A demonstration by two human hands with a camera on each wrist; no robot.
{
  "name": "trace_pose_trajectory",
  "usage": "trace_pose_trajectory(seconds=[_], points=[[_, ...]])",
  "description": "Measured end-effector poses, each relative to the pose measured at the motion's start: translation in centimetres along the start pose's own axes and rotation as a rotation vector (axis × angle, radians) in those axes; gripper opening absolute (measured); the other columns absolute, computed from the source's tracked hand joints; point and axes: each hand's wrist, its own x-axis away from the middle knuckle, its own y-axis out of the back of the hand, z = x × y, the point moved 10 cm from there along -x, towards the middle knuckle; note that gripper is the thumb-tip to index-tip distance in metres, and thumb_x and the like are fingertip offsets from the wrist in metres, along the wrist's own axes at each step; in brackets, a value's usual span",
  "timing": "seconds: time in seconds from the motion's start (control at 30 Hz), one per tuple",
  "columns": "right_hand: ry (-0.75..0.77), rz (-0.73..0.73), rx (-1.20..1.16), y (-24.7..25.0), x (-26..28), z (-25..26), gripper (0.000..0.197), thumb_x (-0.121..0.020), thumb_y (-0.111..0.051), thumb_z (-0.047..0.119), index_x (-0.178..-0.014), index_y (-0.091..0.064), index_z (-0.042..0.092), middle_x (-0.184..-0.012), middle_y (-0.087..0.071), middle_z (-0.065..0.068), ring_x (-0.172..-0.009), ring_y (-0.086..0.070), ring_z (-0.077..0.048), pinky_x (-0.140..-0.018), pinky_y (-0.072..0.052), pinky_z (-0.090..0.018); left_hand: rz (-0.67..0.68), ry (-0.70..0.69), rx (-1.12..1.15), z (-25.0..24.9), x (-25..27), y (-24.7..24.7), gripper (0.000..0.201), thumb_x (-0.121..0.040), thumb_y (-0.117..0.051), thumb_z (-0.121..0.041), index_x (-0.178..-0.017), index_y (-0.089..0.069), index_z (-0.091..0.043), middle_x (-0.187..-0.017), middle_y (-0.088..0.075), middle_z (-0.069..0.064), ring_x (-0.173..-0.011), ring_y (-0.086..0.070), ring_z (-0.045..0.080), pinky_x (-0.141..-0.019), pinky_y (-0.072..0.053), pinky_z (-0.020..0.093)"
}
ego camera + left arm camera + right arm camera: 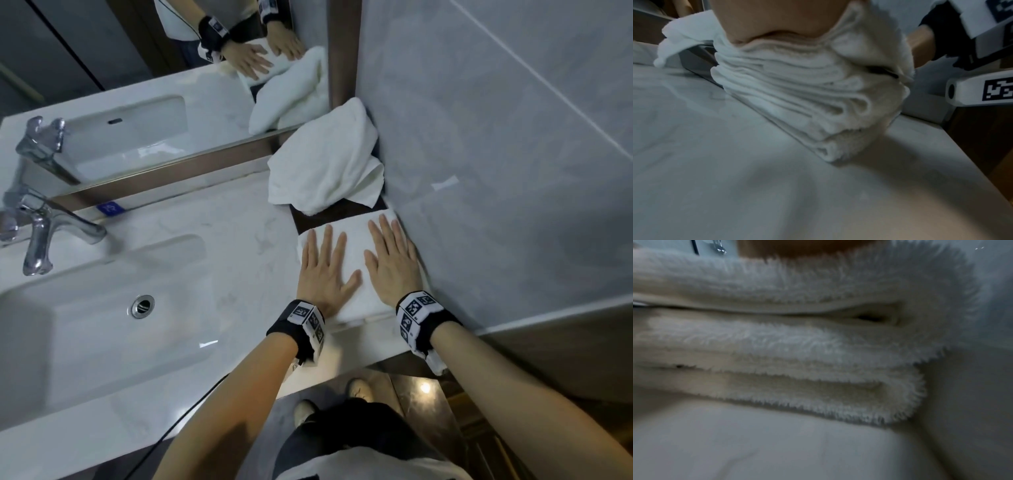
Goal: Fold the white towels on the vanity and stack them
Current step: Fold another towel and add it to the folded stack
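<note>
A: Where do we see the stack [354, 246]?
B: On the worktop [219, 236], in the corner; left hand [325, 270] and right hand [392, 263] press it flat, fingers straight. A loose towel [322, 164] lies behind.

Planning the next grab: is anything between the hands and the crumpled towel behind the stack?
Nothing visible. Both the left hand and right hand press flat on the folded stack; only a bare strip of dark tray separates it from the crumpled towel.

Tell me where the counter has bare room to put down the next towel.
Bare counter lies between the sink and the folded stack under both hands. The corner is crowded: the loose towel fills it, against mirror and wall.
</note>
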Motion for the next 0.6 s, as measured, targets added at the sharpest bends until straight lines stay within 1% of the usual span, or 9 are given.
trace_pose_trajectory(seconds=[0.13,0.2,0.27,0.3,0.37,0.43,0.5,0.53,0.6], points=[[0.006,0.026,-0.045,0.2,-0.1,0.2,0.058,-0.1,-0.03,0.037,-0.152,-0.007,0.024,-0.161,0.001,0.003,-0.149,0.001,-0.018,-0.12,-0.012,-0.04,-0.032,0.004,0.061,0.0,0.2,0.6,0.074,-0.092,-0.031,-0.059,-0.151,-0.003,-0.026,-0.16,0.005,0.0,-0.146,0.015,0.027,-0.12,0.006,0.04],[0.013,0.056,-0.089,0.6,-0.5,0.3,0.059,-0.099,-0.034,0.035,-0.151,-0.012,0.021,-0.161,-0.003,0.001,-0.149,-0.001,-0.02,-0.12,-0.011,-0.04,-0.031,0.005,0.091,0.1,0.1,1.1,0.07,-0.092,-0.032,-0.057,-0.151,-0.006,-0.028,-0.16,0.0,-0.002,-0.147,0.009,0.026,-0.12,0.001,0.039],[0.016,0.098,-0.147,1.2,-1.3,0.4,0.059,-0.096,-0.042,0.031,-0.149,-0.021,0.018,-0.16,-0.011,-0.002,-0.148,-0.006,-0.022,-0.119,-0.013,-0.04,-0.059,-0.011,0.079,0.3,-0.3,2.5,0.062,-0.094,-0.036,-0.048,-0.149,-0.02,-0.025,-0.159,-0.014,-0.001,-0.147,-0.007,0.028,-0.117,-0.011,0.04],[0.01,0.119,-0.164,1.6,-1.9,0.4,0.058,-0.094,-0.046,0.029,-0.147,-0.027,0.017,-0.159,-0.017,-0.004,-0.147,-0.012,-0.024,-0.118,-0.017,-0.04,-0.08,-0.021,0.063,0.5,-0.8,3.5,0.056,-0.094,-0.04,-0.042,-0.145,-0.028,-0.023,-0.156,-0.024,0.0,-0.144,-0.018,0.028,-0.114,-0.018,0.039],[-0.02,0.117,-0.177,3.1,-3.2,0.3,0.05,-0.09,-0.051,0.025,-0.138,-0.043,0.014,-0.15,-0.034,-0.008,-0.138,-0.029,-0.028,-0.112,-0.028,-0.04,-0.097,-0.029,0.091,1.2,-1.9,5.5,0.048,-0.093,-0.046,-0.028,-0.139,-0.038,-0.019,-0.146,-0.041,0.001,-0.132,-0.037,0.028,-0.103,-0.029,0.037],[-0.053,0.074,-0.214,5.1,-4.9,0.6,0.039,-0.089,-0.052,0.022,-0.127,-0.054,0.012,-0.137,-0.049,-0.01,-0.127,-0.043,-0.029,-0.106,-0.035,-0.038,-0.108,-0.024,0.216,2.0,-3.6,7.6,0.044,-0.09,-0.048,-0.016,-0.134,-0.046,-0.016,-0.134,-0.052,0.004,-0.119,-0.049,0.028,-0.091,-0.038,0.037],[-0.104,0.066,-0.301,6.4,-6.7,0.8,0.037,-0.09,-0.052,0.021,-0.125,-0.056,0.011,-0.131,-0.053,-0.011,-0.121,-0.049,-0.029,-0.101,-0.039,-0.037,-0.137,-0.011,0.303,2.7,-5.4,9.7,0.039,-0.089,-0.047,-0.009,-0.127,-0.053,-0.014,-0.125,-0.057,0.006,-0.111,-0.054,0.028,-0.081,-0.041,0.034],[-0.146,0.076,-0.344,6.7,-7.5,0.7,0.039,-0.09,-0.052,0.021,-0.127,-0.054,0.012,-0.132,-0.053,-0.011,-0.12,-0.05,-0.029,-0.1,-0.04,-0.036,-0.142,-0.012,0.291,2.9,-6.3,10.4,0.038,-0.088,-0.047,-0.008,-0.125,-0.054,-0.014,-0.124,-0.057,0.006,-0.11,-0.054,0.028,-0.08,-0.041,0.033],[-0.253,0.118,-0.384,6.8,-9.1,0.2,0.047,-0.09,-0.053,0.025,-0.134,-0.046,0.011,-0.135,-0.051,-0.012,-0.122,-0.049,-0.031,-0.101,-0.042,-0.038,-0.131,-0.012,0.193,3.2,-8.1,11.2,0.042,-0.087,-0.051,-0.011,-0.129,-0.05,-0.016,-0.131,-0.052,0.004,-0.118,-0.048,0.027,-0.089,-0.039,0.036]])
